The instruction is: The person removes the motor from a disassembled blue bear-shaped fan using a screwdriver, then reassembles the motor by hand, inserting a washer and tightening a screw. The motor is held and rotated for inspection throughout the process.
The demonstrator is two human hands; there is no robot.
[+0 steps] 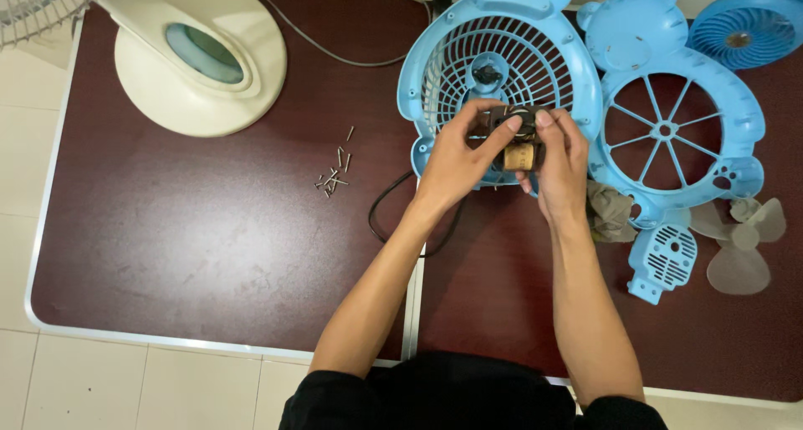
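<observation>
I have both hands closed on the small motor [519, 141]: left hand [456, 158] pinching from nine o'clock, right hand [562, 166] from three. It stands upright, equally near both, just above the blue grille [435, 70] at twelve.

No packages, labels, signs or screens show anywhere in the frame.
</observation>
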